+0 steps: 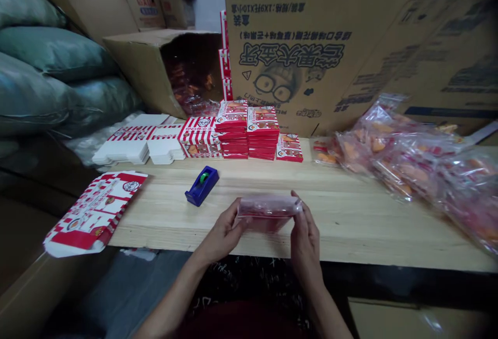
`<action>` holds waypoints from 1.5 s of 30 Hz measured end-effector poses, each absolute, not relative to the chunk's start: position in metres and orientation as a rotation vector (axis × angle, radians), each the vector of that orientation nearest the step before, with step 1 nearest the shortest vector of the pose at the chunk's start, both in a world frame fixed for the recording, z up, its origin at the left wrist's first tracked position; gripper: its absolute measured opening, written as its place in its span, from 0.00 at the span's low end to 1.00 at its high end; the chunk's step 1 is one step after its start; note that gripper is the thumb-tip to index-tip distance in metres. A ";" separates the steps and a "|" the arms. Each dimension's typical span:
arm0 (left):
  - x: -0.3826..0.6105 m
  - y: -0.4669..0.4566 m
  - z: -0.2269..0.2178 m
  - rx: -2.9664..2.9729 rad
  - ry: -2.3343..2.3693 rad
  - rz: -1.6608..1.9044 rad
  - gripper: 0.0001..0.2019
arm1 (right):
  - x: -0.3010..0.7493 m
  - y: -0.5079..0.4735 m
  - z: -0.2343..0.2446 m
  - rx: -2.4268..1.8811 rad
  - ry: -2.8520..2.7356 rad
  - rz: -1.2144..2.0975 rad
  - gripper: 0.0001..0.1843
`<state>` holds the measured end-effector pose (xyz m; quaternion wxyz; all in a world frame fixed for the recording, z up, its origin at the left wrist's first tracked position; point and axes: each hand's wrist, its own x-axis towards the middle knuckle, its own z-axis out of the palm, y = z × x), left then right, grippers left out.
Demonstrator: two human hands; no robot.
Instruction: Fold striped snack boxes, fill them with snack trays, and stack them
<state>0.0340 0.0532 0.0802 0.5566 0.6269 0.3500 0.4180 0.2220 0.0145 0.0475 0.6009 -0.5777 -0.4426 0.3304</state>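
Note:
Between my two hands, over the front edge of the wooden table, is a clear plastic packet (268, 213) with red on it; motion blurs its contents. My left hand (225, 230) grips its left end, thumb on the near side. At the right end, my right hand (305, 230) holds the packet with fingers curled round it. Beyond the left hand sits a blue tape dispenser (202, 186) with a green core. Red-and-white printed packs stand in stacks (263, 134) behind the packet, with a single flat pack (289, 147) beside them.
Bagged orange pieces (404, 157) are heaped on the right of the table (350, 225). Flat white cartons (128, 141) and a striped box (200, 136) line the back left. A folded carton (97, 212) overhangs the front left edge. A large cardboard box (330, 32) stands behind.

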 end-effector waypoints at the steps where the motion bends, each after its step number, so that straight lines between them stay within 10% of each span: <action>1: 0.035 0.053 0.082 1.446 0.840 1.011 0.18 | 0.224 0.016 0.052 -1.314 -0.991 0.841 0.23; 16: 0.060 0.055 0.079 1.075 1.048 1.203 0.05 | 0.199 0.040 0.069 -0.981 -0.575 1.085 0.07; 21: 0.046 0.050 0.080 0.955 0.751 1.171 0.24 | 0.199 0.039 0.071 -1.005 -0.651 1.068 0.03; 28: 0.039 0.066 0.080 0.799 0.745 1.058 0.20 | 0.202 0.040 0.066 -1.064 -0.749 1.035 0.01; 35: 0.050 0.080 0.079 0.721 0.832 1.100 0.10 | 0.229 0.046 0.059 -0.894 -0.785 1.295 0.18; 45: 0.049 0.066 0.077 0.761 0.833 1.081 0.17 | 0.230 0.031 0.067 -0.934 -0.690 1.403 0.15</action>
